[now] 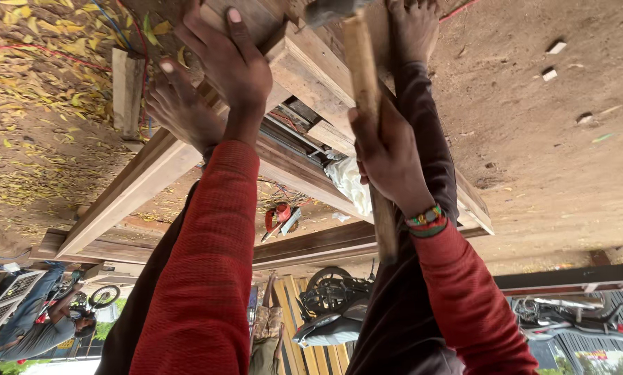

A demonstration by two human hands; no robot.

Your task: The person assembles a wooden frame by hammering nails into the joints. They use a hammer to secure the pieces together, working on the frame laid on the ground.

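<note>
In the head view, which came to us upside down, our left hand (231, 66) lay flat on a wooden frame (304, 59), its fingers (238, 31) spread over the top board and pressing down, not curled round anything. Our right hand (388, 156) was wrapped tight about the handle of a hammer (363, 76), fingers pressed together round the wood; the metal head (329, 10) sat at the picture's top edge, just over the frame. Our bare feet (183, 107) stood on the timber beside the left hand, one more foot (412, 28) to the right of the handle.

The frame lay on sandy ground (554, 139), with long planks (137, 187) running left and near. We judged the frame heavy and stiff, rough-sawn and not slippery, best steadied with a flat palm on a broad face, as the left hand did. The hammer looked top-heavy, its handle smooth and worn; a grip lower on the handle would have given more swing.

Farther off stood a motorbike (329, 305) and another person (37, 330).
</note>
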